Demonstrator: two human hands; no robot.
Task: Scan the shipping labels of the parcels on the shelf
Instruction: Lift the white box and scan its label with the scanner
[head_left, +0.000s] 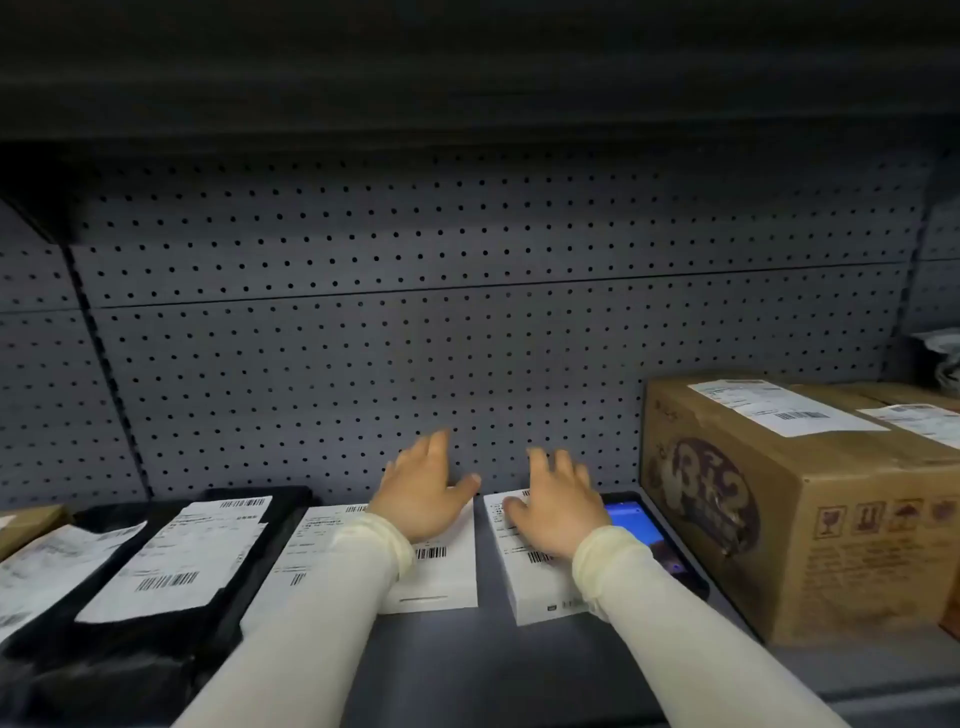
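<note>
Two flat white parcels lie side by side on the grey shelf (441, 665). My left hand (423, 493) hovers with spread fingers over the far end of the left white parcel (441, 577), whose label and barcode face up. Over the right white parcel (524, 577) my right hand (556, 506) is spread flat, fingers straight. A handheld scanner (647, 530) with a lit blue screen lies on the shelf just right of that parcel, untouched. Both hands hold nothing.
A black poly-bag parcel (171, 566) with a white label lies to the left, another labelled parcel (41, 566) at the far left edge. A large cardboard box (769, 519) with labels on top stands at the right. Grey pegboard (415, 312) backs the shelf.
</note>
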